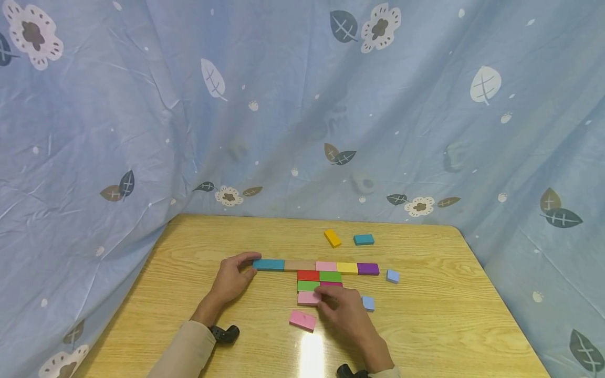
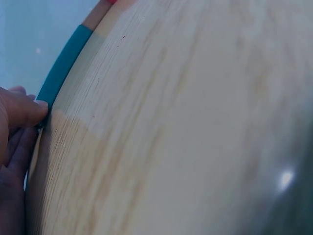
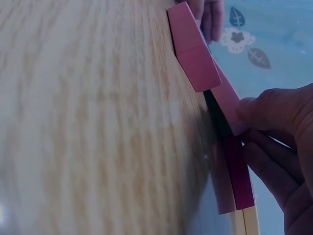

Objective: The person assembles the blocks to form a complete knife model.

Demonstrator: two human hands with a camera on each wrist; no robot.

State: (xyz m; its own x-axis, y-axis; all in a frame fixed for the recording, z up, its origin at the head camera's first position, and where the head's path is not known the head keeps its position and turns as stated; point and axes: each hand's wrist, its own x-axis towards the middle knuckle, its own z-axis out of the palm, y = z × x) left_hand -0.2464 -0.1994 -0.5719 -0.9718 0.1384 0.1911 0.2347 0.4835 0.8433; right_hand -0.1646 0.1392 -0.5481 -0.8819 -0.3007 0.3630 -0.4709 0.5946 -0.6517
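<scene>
My left hand (image 1: 230, 279) pinches the left end of a teal block (image 1: 269, 265), thumb on the near side and fingers behind. That block begins a long row with a tan block (image 1: 300, 265), a pink one (image 1: 326, 266), a yellow one (image 1: 347, 269) and a purple one (image 1: 368, 269). My right hand (image 1: 347, 314) pinches the right end of a light pink block (image 1: 308, 298) between thumb and fingers. This block lies against a green block (image 1: 308, 286); a magenta block (image 1: 332, 284) is partly hidden by the fingers. Red (image 1: 308, 275) and green blocks adjoin the row.
A loose pink block (image 1: 302, 321) lies nearer me. Beyond the row are an orange block (image 1: 333, 238) and a small teal block (image 1: 364, 240). Two light blue pieces, one upper (image 1: 393, 276) and one lower (image 1: 368, 303), lie at right on the wooden table (image 1: 439, 325). A curtain (image 1: 283, 105) surrounds it.
</scene>
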